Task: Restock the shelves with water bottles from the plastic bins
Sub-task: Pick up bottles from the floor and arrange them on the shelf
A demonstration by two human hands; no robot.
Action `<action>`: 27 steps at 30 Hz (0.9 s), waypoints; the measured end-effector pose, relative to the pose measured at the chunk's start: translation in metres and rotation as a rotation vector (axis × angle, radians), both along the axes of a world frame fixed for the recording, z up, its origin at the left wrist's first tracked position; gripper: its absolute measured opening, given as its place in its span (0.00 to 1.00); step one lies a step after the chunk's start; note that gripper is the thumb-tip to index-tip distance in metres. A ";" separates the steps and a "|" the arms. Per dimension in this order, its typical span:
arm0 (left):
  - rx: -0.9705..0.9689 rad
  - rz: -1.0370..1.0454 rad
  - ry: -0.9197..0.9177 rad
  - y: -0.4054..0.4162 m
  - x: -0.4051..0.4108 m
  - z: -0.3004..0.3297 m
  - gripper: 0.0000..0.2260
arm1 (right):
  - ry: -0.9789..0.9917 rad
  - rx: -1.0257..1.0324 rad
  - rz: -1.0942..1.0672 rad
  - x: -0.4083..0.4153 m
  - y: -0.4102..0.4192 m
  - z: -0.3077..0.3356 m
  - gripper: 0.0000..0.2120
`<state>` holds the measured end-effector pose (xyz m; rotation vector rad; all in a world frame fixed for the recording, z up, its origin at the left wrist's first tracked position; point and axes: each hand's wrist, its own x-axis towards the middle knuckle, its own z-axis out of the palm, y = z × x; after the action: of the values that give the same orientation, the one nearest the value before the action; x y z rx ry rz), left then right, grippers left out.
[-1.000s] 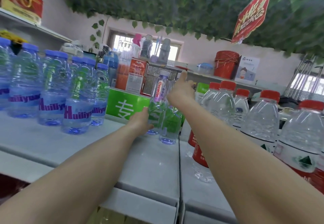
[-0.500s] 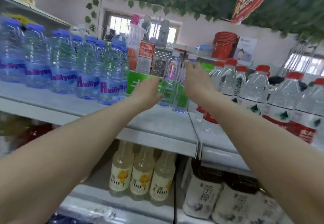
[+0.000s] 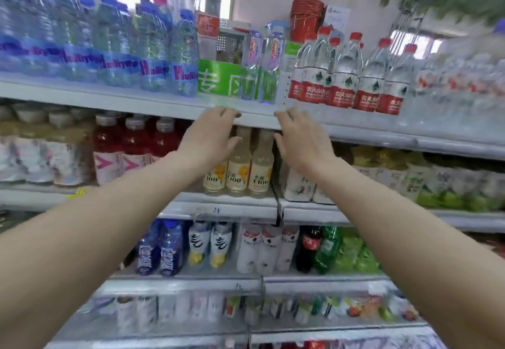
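Both the left hand (image 3: 210, 137) and right hand (image 3: 299, 141) hang open, empty, below the top shelf's (image 3: 136, 103) front edge. The two slim water bottles (image 3: 259, 67) look light, smooth and tippy; best gripped mid-body.

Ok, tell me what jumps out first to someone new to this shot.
Two bare forearms reach in, the left hand and right hand open and empty below the top shelf. Above them stand two slim water bottles, between blue-capped bottles left and red-capped bottles right.

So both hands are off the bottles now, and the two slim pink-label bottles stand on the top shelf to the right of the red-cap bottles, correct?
Not quite. In the head view the two slim pink-label bottles stand left of the red-cap bottles, not right. Both the left hand and right hand are indeed empty, below the top shelf.
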<state>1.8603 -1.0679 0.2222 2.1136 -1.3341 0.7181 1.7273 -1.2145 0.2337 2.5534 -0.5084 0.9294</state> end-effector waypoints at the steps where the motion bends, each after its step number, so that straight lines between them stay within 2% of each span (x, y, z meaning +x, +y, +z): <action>1: 0.009 -0.005 -0.001 0.007 -0.007 -0.005 0.23 | 0.015 0.004 -0.012 -0.008 0.005 -0.006 0.18; 9: 0.028 -0.090 0.001 0.016 -0.039 -0.045 0.23 | 0.026 0.018 -0.057 -0.057 0.015 -0.043 0.20; 15: 0.053 -0.117 0.118 0.012 -0.051 -0.117 0.22 | 0.094 0.097 -0.050 -0.068 0.011 -0.120 0.19; 20: 0.181 -0.092 0.243 0.019 -0.051 -0.233 0.20 | 0.238 0.236 -0.001 -0.065 0.011 -0.243 0.20; 23: 0.258 -0.091 0.331 0.029 -0.050 -0.326 0.19 | 0.345 0.338 0.046 -0.064 0.017 -0.335 0.18; 27: 0.357 -0.051 0.455 0.048 -0.057 -0.459 0.18 | 0.444 0.388 0.073 -0.064 0.025 -0.466 0.22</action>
<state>1.8034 -1.0195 -0.2364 2.3170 -1.3173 -0.0402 1.6637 -1.1899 -0.2327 3.0214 -0.4986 0.2749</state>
